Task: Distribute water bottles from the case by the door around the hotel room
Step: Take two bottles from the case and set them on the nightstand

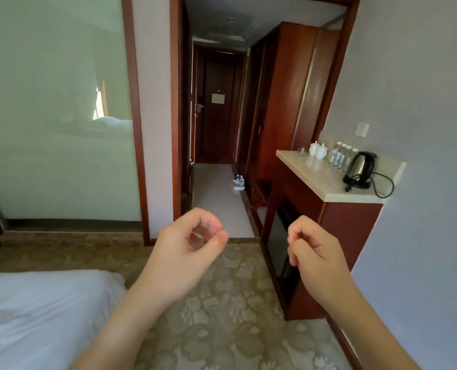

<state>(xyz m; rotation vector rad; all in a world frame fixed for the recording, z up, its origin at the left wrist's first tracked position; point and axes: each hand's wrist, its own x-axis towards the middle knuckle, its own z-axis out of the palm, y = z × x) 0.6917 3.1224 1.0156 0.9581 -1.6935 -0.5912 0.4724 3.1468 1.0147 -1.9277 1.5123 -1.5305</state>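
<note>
A small open case of water bottles [238, 184] stands on the pale hallway floor, against the right wall, well ahead of me. Several more water bottles [342, 154] stand in a row on the cream counter [326, 182] to my right, beside a black kettle [361, 168]. My left hand [190, 252] is raised in front of me with its fingers curled to the thumb and nothing in it. Level with it, my right hand [315, 252] is curled too and holds nothing, close to the cabinet's front.
The dark entrance door [216, 108] closes the hallway's far end. White cups [317, 150] sit on the counter. A red wooden cabinet [350, 231] stands under it and a wardrobe [283, 97] behind. A white bed [35, 316] lies at lower left, a frosted glass wall [56, 116] beyond.
</note>
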